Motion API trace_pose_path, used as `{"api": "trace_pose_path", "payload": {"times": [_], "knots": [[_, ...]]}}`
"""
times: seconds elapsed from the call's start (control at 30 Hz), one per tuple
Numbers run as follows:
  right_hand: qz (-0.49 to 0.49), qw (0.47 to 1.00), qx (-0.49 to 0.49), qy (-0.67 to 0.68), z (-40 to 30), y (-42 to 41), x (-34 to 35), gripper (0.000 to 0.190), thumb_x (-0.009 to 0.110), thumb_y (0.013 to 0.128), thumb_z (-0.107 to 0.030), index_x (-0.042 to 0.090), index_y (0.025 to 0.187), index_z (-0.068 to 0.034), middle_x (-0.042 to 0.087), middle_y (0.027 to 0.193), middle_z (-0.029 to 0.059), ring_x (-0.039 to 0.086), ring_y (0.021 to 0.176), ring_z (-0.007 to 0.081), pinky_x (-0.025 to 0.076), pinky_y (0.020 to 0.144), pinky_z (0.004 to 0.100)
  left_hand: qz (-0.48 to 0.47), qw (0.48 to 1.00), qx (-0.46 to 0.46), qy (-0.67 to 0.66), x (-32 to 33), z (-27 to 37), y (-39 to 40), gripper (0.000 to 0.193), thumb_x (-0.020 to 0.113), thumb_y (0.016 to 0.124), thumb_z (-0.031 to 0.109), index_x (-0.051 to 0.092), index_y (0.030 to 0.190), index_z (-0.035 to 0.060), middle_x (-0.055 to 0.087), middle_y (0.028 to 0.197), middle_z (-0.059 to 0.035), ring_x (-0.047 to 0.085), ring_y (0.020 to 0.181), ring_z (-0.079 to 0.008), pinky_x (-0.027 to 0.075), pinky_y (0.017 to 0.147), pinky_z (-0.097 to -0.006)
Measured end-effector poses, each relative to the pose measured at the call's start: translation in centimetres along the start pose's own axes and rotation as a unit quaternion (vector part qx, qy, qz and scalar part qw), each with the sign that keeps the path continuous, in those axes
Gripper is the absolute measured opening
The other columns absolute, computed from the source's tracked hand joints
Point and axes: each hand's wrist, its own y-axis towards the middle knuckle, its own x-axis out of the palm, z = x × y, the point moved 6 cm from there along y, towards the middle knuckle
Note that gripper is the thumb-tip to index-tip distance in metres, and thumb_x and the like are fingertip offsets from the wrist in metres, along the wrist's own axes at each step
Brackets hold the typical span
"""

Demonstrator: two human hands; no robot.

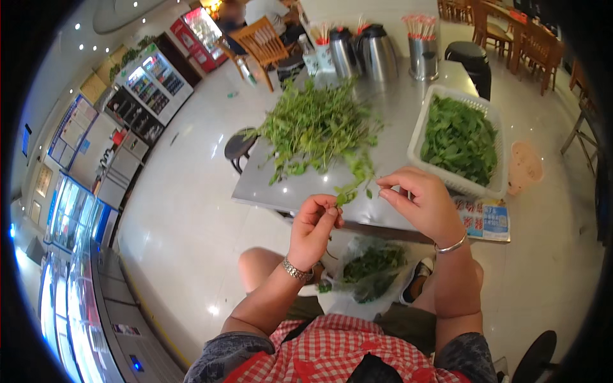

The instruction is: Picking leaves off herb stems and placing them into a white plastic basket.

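Note:
Between its thumb and fingers my left hand [316,225] pinches a leafy green sprig [348,194] just past the near edge of the steel table [263,184]. My right hand [416,201] is to the right of the sprig, thumb and forefinger close together. Whether anything thin sits between those fingertips is too small to tell. A loose heap of leafy green stems [321,124] covers the table's left part. Picked green leaves [459,139] fill a white plastic basket [417,143] on the right.
Between my feet stands a clear plastic bag [345,244] holding greens. Steel vacuum jugs [378,52] and a skewer holder [423,57] line the table's far end. A printed sheet [491,221] lies under the basket's near side. Stools [239,143] flank the table; a pink bin [526,165] is right.

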Motion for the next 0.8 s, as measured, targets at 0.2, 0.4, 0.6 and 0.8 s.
{"api": "trace_pose_path", "payload": {"times": [0.2,0.4,0.6,0.8], "knots": [[0.137,0.99,-0.03,-0.003,1.4,-0.9,-4.5,0.014,0.066,0.081,-0.006,0.065,0.094,-0.001,0.059,0.081,0.0052,0.051,0.061,0.0118,0.042,0.056,0.0235,-0.021,0.998,-0.032,-0.055,2.7,1.6,5.5,0.015,0.047,0.089,0.001,0.056,0.102,0.0047,0.055,0.079,-0.0018,0.044,0.059,-0.007,0.034,0.053,-0.0199],[0.177,0.984,-0.035,-0.001,2.2,-0.6,-6.0,0.026,0.067,0.079,-0.008,0.063,0.105,-0.004,0.06,0.098,0.0077,0.054,0.061,0.0143,0.046,0.057,0.0243,-0.031,0.992,-0.08,-0.092,4.2,0.5,7.4,0.015,0.047,0.087,0.003,0.056,0.098,0.0054,0.053,0.073,-0.0021,0.042,0.057,-0.0087,0.035,0.052,-0.0211],[0.102,0.991,-0.014,0.087,3.1,0.2,-4.9,0.036,0.068,0.078,-0.009,0.061,0.113,-0.004,0.059,0.106,0.0088,0.052,0.061,0.014,0.046,0.057,0.0247,-0.035,0.988,-0.102,-0.107,6.0,0.5,8.2,0.015,0.046,0.087,0.002,0.054,0.099,0.005,0.048,0.069,-0.0006,0.04,0.058,-0.0088,0.034,0.053,-0.0235],[0.094,0.98,0.081,0.153,6.8,0.8,-3.7,0.021,0.066,0.084,-0.013,0.063,0.1,0.001,0.06,0.078,0.002,0.049,0.059,0.0086,0.042,0.054,0.022,-0.073,0.988,-0.112,-0.079,7.4,0.2,8.6,0.022,0.055,0.089,0.006,0.055,0.111,0.004,0.041,0.063,0.0049,0.033,0.05,-0.0049,0.027,0.046,-0.0208]]}}
